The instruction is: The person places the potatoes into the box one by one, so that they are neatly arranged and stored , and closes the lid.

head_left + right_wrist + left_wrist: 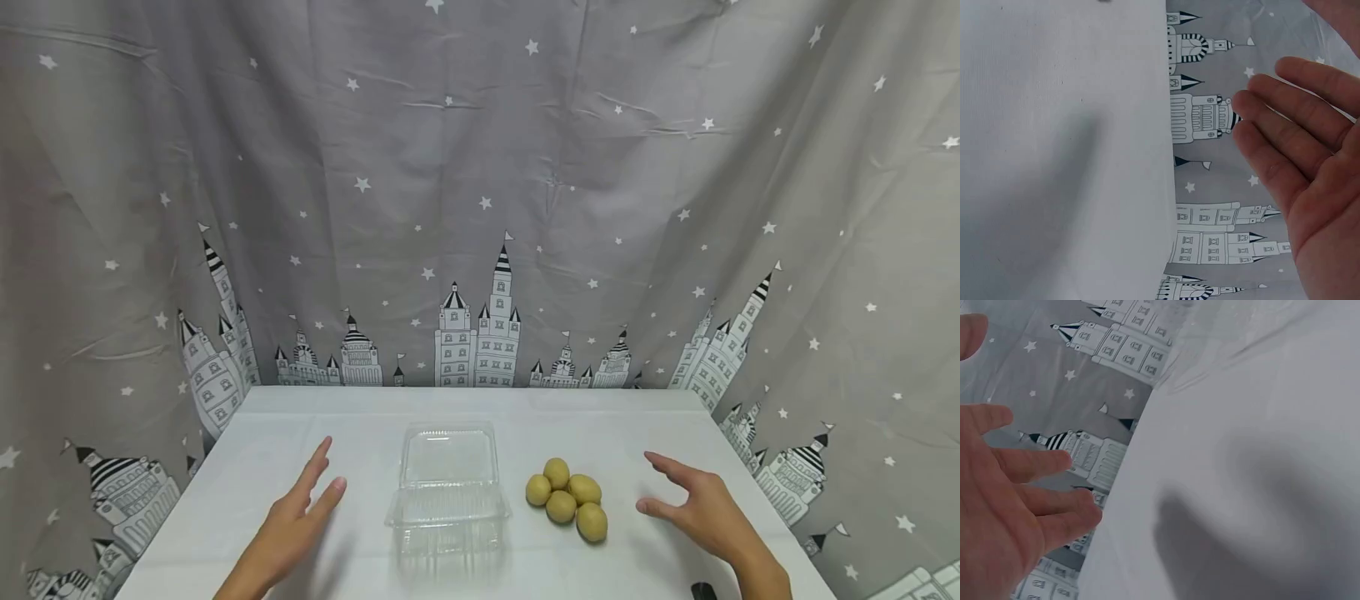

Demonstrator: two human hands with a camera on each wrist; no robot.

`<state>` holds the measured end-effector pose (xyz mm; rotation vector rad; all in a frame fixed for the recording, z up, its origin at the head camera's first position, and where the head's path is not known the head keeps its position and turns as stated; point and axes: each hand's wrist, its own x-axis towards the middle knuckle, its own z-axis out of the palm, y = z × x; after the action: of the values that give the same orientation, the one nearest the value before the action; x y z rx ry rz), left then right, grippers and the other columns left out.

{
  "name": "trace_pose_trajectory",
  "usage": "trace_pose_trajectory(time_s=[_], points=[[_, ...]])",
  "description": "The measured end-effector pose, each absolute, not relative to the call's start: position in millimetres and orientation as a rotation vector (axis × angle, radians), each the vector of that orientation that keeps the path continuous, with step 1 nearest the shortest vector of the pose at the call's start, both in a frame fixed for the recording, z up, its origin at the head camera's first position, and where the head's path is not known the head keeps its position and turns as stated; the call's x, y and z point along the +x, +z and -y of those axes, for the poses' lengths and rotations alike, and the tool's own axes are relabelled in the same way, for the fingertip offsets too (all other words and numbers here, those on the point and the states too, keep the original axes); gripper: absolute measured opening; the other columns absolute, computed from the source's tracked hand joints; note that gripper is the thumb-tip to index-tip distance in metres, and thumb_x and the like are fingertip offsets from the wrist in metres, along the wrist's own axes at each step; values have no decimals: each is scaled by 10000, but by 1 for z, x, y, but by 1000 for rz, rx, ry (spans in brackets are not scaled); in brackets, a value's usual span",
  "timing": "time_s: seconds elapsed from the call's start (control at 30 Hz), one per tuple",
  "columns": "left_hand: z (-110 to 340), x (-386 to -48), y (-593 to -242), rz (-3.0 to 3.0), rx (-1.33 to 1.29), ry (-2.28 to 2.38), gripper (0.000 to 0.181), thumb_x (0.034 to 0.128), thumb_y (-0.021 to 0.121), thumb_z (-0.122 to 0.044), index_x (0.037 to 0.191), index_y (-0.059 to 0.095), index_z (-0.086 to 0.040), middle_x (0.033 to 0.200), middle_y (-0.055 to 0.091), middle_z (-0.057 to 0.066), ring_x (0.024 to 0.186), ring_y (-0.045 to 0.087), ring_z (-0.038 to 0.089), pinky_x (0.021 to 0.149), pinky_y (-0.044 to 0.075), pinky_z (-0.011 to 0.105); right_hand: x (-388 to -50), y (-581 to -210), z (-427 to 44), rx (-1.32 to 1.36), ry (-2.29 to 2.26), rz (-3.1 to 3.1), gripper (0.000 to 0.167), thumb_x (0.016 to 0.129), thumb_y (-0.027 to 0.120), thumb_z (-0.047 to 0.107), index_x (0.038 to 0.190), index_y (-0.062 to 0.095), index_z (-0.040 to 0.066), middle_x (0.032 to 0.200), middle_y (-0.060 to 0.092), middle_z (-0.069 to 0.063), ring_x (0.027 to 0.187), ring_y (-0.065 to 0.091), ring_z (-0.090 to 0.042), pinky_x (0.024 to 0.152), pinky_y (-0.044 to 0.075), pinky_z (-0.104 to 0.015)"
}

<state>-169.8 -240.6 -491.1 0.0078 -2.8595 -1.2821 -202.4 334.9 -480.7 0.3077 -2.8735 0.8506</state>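
Left hand [288,521], gap, clamshell [448,496], fruits [562,507], gap, right hand [708,510], table edges [480,392] beyond

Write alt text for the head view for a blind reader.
A person's left hand and right hand hover above a white table, with an open clear plastic clamshell container and five rounded yellow-green fruits between them. Behind hangs a grey curtain printed with stars and castles.

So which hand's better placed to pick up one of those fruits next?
Probably the right hand: it's empty, open and nearer the yellow-green fruits. The left hand is empty too, but the clear plastic container sits between it and them.
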Motion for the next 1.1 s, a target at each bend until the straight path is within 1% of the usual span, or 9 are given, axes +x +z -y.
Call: trace_pose_trajectory(time_s=[0.13,0.3,0.47,0.6,0.7,0.77,0.93,1.03,1.1], points=[[228,-167,-497,2776,-21,-1350,735,1175,442,-485,1768,177,-143,1691,385,347,1545,384,600,1220,417,713,-200,-483,-334,265,856,2916,766,862,919,501,1468,697,87,1408,742,-195,1233,739,-431,1067,574,-652],[214,-167,-504,2712,-31,-1407,699,1182,440,-479,1761,224,-151,1677,436,320,1530,437,565,1204,450,688,-197,-487,-329,240,945,2960,722,873,922,461,1450,710,83,1408,747,-176,1247,735,-431,1075,577,-634],[202,-170,-512,2707,-41,-1502,685,1185,433,-469,1758,236,-151,1697,387,336,1544,407,569,1229,398,720,-196,-493,-324,246,1060,2951,697,874,933,392,1449,708,68,1414,749,-151,1257,736,-427,1079,588,-581],[194,-173,-518,2725,-19,-1582,688,1182,408,-487,1755,247,-143,1739,321,302,1563,369,570,1238,346,765,-196,-499,-323,254,1142,2932,676,870,942,341,1445,712,71,1405,754,-150,1259,739,-417,1076,597,-543],[189,-174,-523,2718,-35,-1631,668,1183,409,-465,1751,266,-144,1750,323,268,1574,366,558,1228,322,800,-197,-506,-324,270,1239,2921,658,878,937,306,1446,709,65,1413,744,-174,1269,731,-433,1072,600,-531],[188,-174,-525,2711,-56,-1653,654,1183,417,-448,1748,279,-149,1734,350,283,1570,373,565,1208,328,820,-199,-511,-325,282,1303,2906,643,884,933,287,1442,711,59,1413,741,-187,1270,729,-439,1063,608,-518],[183,-176,-530,2730,-39,-1713,673,1168,472,-460,1748,287,-174,1706,378,326,1565,374,579,1204,358,803,-201,-521,-321,299,1427,2869,616,899,922,254,1431,710,28,1400,742,-210,1274,728,-440,1042,631,-448],[181,-176,-532,2762,-42,-1729,720,1137,552,-462,1750,286,-192,1704,373,341,1569,353,594,1194,361,813,-201,-526,-319,311,1460,2859,619,906,916,243,1433,700,1,1411,733,-220,1279,727,-429,1039,634,-400],[182,-175,-534,2781,-90,-1727,749,1111,619,-422,1748,296,-198,1703,379,342,1579,329,600,1192,343,828,-202,-529,-318,308,1477,2853,636,902,919,236,1439,689,-15,1423,724,-225,1287,725,-418,1040,633,-365]])
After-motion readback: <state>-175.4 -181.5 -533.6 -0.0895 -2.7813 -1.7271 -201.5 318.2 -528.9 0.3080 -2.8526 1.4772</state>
